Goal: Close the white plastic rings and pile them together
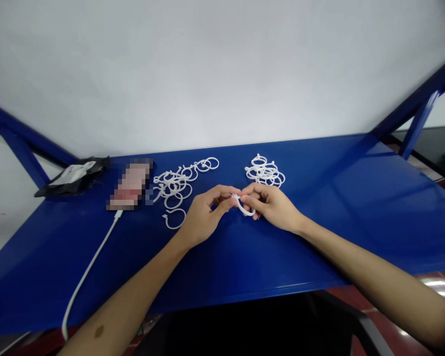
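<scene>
Between my two hands is a white plastic ring (247,212), like a shower curtain ring, held above the blue shelf. My left hand (208,211) pinches its top end between thumb and fingers. The thumb and fingers of my right hand (270,205) close on the same ring from the other side. Fingertips partly hide where the ring's ends meet. To the left lies a loose spread of white rings (174,185), several with open gaps. Just beyond my right hand sits a tighter pile of white rings (265,171), which look closed.
A blurred-out phone (131,184) lies at the left, with a white cable (92,264) running to the front edge. Further left is a black plastic package (74,177) with a white label. The blue metal shelf (341,198) has slanted braces at both sides and a pale wall behind.
</scene>
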`<state>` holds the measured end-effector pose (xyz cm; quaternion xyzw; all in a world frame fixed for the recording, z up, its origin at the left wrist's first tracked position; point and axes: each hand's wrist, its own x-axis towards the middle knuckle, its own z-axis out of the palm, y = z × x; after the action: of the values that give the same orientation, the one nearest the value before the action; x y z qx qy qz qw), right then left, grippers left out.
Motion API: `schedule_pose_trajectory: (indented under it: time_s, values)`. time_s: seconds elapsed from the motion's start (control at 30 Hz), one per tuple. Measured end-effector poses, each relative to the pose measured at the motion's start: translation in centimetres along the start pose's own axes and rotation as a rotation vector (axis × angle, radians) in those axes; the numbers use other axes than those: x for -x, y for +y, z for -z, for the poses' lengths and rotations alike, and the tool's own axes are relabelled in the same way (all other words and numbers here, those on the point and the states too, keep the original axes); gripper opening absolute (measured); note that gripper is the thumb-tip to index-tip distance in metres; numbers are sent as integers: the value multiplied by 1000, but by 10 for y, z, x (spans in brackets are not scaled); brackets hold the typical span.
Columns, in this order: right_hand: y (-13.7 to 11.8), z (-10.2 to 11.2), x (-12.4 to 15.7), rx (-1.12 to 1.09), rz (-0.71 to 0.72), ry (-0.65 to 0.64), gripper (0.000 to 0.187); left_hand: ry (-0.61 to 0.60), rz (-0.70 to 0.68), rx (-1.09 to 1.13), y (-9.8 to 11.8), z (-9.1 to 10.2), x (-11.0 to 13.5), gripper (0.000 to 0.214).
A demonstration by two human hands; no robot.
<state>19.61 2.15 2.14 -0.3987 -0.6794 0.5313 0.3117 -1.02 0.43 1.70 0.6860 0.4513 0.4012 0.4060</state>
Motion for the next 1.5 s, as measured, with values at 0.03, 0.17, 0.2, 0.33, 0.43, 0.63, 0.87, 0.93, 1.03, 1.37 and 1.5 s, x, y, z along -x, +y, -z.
schedule_pose_trajectory:
  time_s: [0.03,0.17,0.2,0.33,0.43,0.63,0.87,0.93,1.03,1.37,1.5]
  values:
    - [0,-1,1,-1,-15,-41,28,-7,-9,-3,1,1,0,20]
    - [-2,-2,4,114,101,42,39,62,-8,-75,4,2,-1,25]
    - [-3,-2,5,129,141,79,38,88,2,-93,5,3,-2,26]
    - [-3,-3,7,144,241,148,28,122,52,-55,3,3,-2,27]
    - [-2,-3,7,74,246,170,24,79,67,84,1,2,-2,24]
    - [-3,-5,4,-119,136,127,23,94,42,109,-2,0,-2,20]
    - [1,-5,7,-185,76,-22,23,130,-31,-70,-6,1,-2,6]
    - [2,-4,8,-164,67,-74,25,123,-76,-131,-5,1,0,4]
    - [1,0,8,-13,105,-93,24,124,-147,-237,-4,-1,-1,4]
    - [12,52,-18,708,341,641,17,238,-215,-1139,-23,15,-51,22]
    - [26,70,-27,777,269,671,18,174,-192,-1215,-30,24,-72,25]
